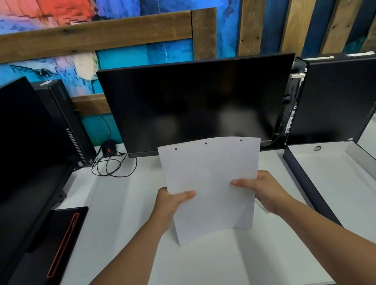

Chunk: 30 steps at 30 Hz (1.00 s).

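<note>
We hold paper point(211, 186) up over bench point(126, 228) middle, before monitor point(199, 100). Left hand point(171, 204), right hand point(264, 189) pinch side edges, thumbs on front, keeping sheet flat, punched holes at top.

The white surface point(203, 265) carries a middle monitor point(199, 100) at twelve o'clock and a left monitor point(9, 161) at nine. A mouse point(109, 147) and coiled cable point(110, 166) lie at eleven, a computer tower point(349, 93) at two.
</note>
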### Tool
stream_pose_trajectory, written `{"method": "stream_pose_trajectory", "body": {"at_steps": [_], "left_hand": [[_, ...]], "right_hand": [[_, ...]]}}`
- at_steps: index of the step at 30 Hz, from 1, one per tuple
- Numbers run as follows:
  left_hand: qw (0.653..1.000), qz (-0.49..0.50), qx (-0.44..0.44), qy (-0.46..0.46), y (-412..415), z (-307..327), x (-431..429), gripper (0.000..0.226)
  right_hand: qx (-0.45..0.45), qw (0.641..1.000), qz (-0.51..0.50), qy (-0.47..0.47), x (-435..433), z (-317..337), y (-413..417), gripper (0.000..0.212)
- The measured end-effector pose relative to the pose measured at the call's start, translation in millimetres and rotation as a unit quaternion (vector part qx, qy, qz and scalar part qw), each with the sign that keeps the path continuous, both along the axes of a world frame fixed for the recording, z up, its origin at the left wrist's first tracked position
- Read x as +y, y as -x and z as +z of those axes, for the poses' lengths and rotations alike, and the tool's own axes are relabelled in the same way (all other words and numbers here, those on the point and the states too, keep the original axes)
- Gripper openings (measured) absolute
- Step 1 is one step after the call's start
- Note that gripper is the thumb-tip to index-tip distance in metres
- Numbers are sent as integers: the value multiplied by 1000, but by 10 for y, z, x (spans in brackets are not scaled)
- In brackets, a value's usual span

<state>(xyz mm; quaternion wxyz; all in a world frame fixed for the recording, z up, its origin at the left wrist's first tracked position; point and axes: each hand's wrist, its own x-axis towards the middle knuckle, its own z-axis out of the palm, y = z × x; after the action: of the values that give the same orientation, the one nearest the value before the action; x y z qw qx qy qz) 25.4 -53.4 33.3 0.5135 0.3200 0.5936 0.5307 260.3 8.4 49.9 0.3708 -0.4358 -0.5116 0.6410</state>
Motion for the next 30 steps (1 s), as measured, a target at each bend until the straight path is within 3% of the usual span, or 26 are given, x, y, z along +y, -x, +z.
{"method": "stream_pose_trajectory", "body": {"at_steps": [12, 20, 30], "left_hand": [[1000, 1, 14, -2, -1, -17, 5, 25], [1000, 4, 17, -15, -24, 8, -19, 40], [999, 23, 5, -45, -61, 145, -3, 36]], "right_hand": [[3, 1000, -3, 5, 10, 23, -9, 12], [-10, 1000, 2, -8, -11, -31, -54, 22], [3, 999, -14, -34, -31, 45, -18, 38]]}}
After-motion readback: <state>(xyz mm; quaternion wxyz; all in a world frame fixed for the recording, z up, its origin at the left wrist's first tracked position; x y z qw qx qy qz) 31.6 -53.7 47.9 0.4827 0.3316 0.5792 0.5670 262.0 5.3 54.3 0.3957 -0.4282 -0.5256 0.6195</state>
